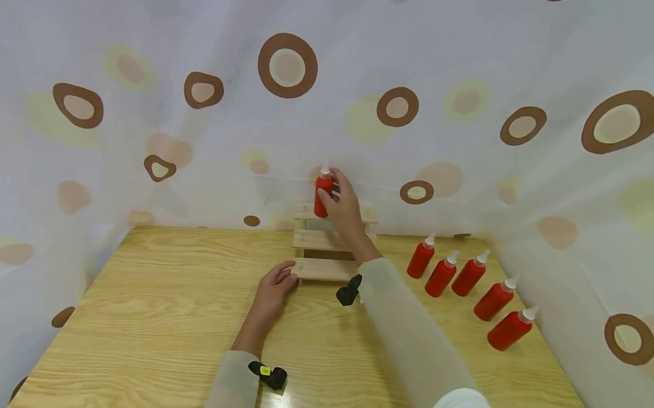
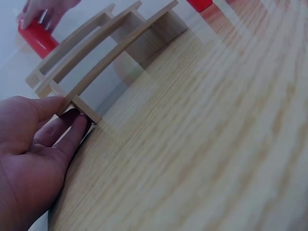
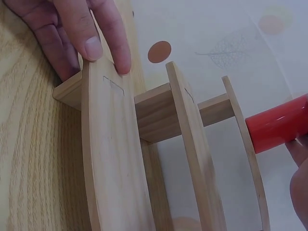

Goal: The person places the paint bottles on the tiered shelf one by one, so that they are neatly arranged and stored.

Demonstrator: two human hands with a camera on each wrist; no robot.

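A small wooden three-step rack stands at the back of the table. My right hand grips a red squeeze bottle with a white nozzle, upright at the left part of the top step. In the right wrist view the base of this bottle meets the top step. At the rack's front left corner is my left hand. The left wrist view shows its thumb and fingers pinching the end of the lowest step, with some fingertips hidden behind it.
Several more red bottles with white nozzles stand on the right side of the wooden table. A patterned white sheet hangs close behind the rack and along both sides.
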